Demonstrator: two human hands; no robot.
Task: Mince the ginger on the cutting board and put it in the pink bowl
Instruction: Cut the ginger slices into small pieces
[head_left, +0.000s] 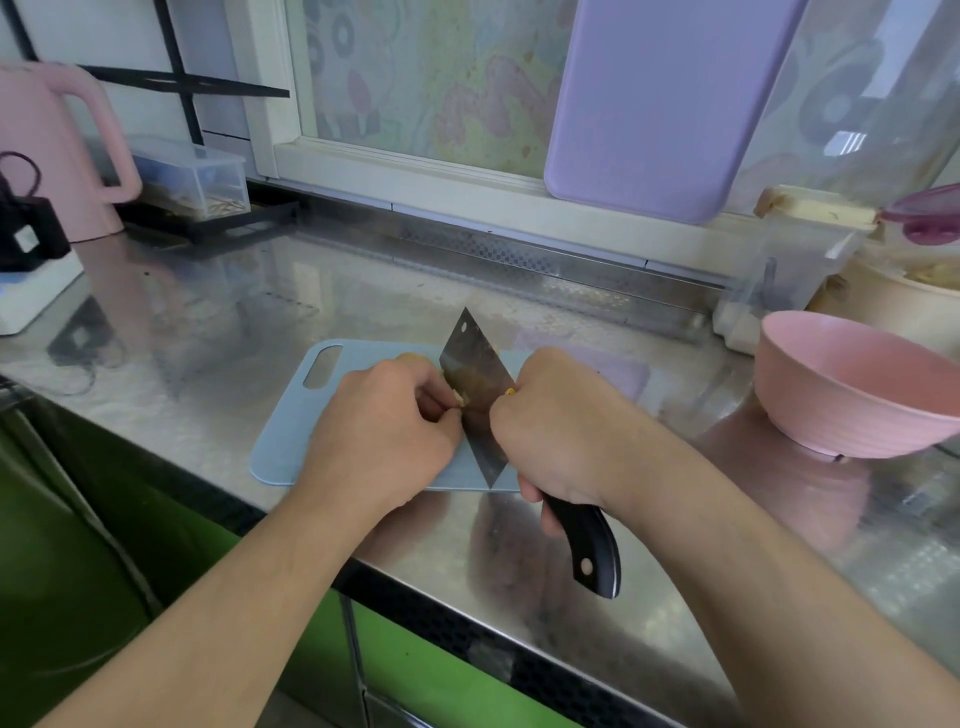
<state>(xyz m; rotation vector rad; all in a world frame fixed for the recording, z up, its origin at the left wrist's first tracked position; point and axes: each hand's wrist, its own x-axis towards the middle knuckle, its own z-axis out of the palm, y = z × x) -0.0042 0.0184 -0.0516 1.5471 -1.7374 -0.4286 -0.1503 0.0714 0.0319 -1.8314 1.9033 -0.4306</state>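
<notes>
A pale blue cutting board (291, 431) lies on the steel counter. My right hand (556, 426) grips the black handle of a cleaver (470, 358), its blade standing on edge over the board. My left hand (384, 431) is curled against the blade's left face, fingers pinching a small yellowish piece of ginger (460, 399). Most of the ginger is hidden by my fingers and the blade. A bit of ginger (408, 357) shows beyond my left hand. The pink bowl (852, 384) stands empty on the counter to the right, apart from the board.
A pink kettle (57, 150) and a clear box (192, 176) stand at the back left. A purple board (660, 104) leans against the window. Clear containers (789, 260) and a cream pot (893, 301) crowd the back right. The counter's front edge (467, 618) runs just below my wrists.
</notes>
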